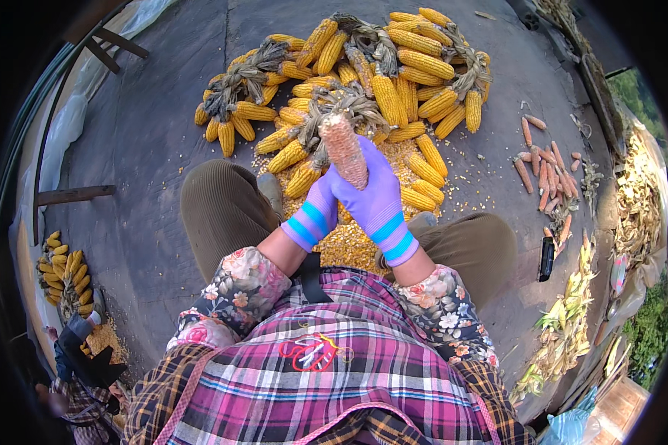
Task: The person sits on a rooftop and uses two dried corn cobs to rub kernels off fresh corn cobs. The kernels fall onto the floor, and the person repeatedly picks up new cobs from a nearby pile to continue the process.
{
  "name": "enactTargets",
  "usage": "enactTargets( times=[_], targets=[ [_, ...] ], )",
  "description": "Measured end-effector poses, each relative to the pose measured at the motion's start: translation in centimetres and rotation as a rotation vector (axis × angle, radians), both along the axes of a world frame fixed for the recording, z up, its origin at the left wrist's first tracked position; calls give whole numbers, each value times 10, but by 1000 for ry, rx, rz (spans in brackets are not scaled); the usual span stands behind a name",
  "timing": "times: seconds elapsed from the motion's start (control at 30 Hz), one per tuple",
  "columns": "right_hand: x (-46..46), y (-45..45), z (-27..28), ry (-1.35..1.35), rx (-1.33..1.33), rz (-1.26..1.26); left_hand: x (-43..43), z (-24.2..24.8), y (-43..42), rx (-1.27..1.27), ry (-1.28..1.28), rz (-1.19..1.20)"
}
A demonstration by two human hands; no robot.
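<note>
Both my hands wear purple knitted gloves with blue-striped cuffs and meet around one bare, reddish corn cob (343, 150), held upward over my lap. My left hand (322, 197) lies at the cob's lower left side, its fingers partly hidden. Against the cob's right side and base presses my right hand (372, 183). Beneath them, between my legs, lies a heap of loose yellow kernels (348, 245). Beyond the hands are braided bunches of dried yellow corn ears (389, 100) tied by their husks, with several single ears (423, 169) to the right of the kernels.
Stripped cobs (551, 175) lie in a pile at the right, near a black object (546, 259) and dry husks (568, 317). Wooden legs (75, 196) of a frame stand at the left. Another person (75, 384) sits at lower left beside more corn ears (67, 275). Kernels dot the dark sheet.
</note>
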State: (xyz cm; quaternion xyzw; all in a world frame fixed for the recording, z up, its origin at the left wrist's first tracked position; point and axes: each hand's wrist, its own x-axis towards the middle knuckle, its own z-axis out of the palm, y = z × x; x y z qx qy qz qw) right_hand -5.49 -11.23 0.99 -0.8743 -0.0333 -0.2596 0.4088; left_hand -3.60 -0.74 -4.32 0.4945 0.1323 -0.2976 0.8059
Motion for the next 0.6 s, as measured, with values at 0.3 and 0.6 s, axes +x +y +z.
enactTargets(
  times=[0.3, 0.6],
  targets=[
    [14, -23, -30, 234, 221, -72, -1, -10, 10, -300, 85, -208],
    [25, -32, -40, 299, 366, -145, -7, -9, 19, -217, 231, -338]
  ],
)
